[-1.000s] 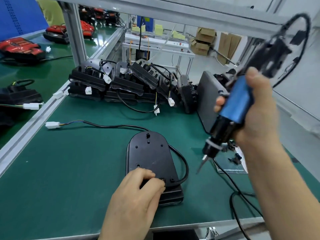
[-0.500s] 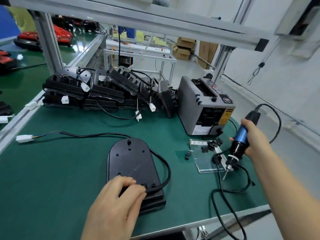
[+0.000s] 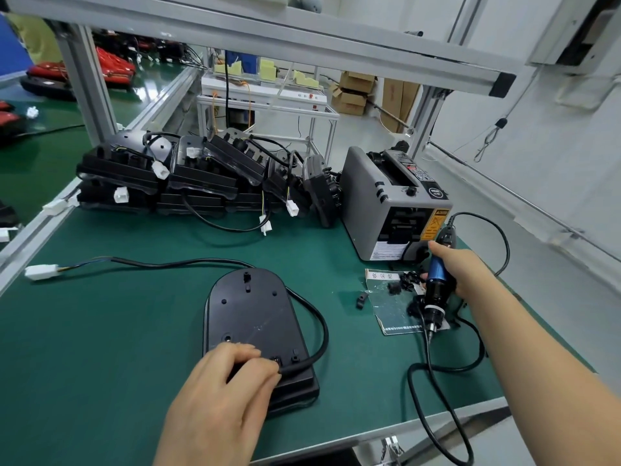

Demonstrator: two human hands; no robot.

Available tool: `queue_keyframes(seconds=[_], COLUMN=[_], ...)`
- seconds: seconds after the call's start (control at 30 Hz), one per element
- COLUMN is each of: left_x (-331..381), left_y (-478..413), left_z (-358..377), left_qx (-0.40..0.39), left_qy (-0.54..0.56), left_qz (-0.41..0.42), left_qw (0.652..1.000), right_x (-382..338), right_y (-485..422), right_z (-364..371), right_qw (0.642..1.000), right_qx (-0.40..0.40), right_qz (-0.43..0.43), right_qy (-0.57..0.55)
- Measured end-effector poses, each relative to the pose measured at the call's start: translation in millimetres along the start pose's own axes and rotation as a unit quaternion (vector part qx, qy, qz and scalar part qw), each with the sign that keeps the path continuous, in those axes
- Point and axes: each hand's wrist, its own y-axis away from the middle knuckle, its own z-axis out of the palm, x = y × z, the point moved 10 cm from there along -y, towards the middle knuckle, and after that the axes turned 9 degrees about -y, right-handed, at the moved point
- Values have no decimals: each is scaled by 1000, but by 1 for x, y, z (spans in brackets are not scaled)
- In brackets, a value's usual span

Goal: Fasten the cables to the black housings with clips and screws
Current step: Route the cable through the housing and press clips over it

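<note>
A black housing (image 3: 250, 314) lies flat on the green mat in front of me. Its black cable (image 3: 317, 326) loops from the near right corner round the right side to a white connector (image 3: 42, 272) at the left. My left hand (image 3: 221, 398) rests on the housing's near end, fingertips pinching the cable where it enters. My right hand (image 3: 465, 270) grips a blue electric screwdriver (image 3: 437, 284), tip down, over a sheet (image 3: 391, 307) strewn with small black clips (image 3: 405, 280). One loose clip (image 3: 362, 299) lies beside the sheet.
A pile of black housings (image 3: 188, 176) with cables stretches along the back of the mat. A grey tape dispenser (image 3: 386, 203) stands at the back right. The screwdriver's cord (image 3: 433, 388) coils near the table's front edge. Aluminium frame posts (image 3: 85, 82) rise at the left and right.
My right hand has carried the screwdriver from high near my face down and right to the sheet of clips. The view has shifted right. My left hand has stayed on the housing.
</note>
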Motion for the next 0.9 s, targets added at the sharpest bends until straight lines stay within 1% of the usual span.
queue_keyframes(seconds=[0.07, 0.17, 0.33, 0.53, 0.7, 0.9], left_x=[1, 2, 2, 2, 1, 3], left_y=[0, -1, -1, 0, -1, -2], left_z=[-1, -2, -1, -1, -1, -1], left_qx=[1, 1, 2, 6, 2, -3], left_qy=[2, 5, 1, 2, 3, 2], left_qz=[-1, -2, -2, -2, -1, 1], left_qw=[1000, 1000, 1000, 1000, 1000, 1000], right_x=[-3, -7, -11, -14, -19, -23], right_y=[-2, -4, -2, -3, 2, 7], right_z=[0, -6, -14, -15, -13, -12], right_qw=[1000, 996, 986, 976, 954, 940], right_qx=[10, 40, 71, 84, 87, 85], right_qz=[-6, -21, -35, -49, -56, -77], right_qy=[17, 78, 146, 193, 280, 323])
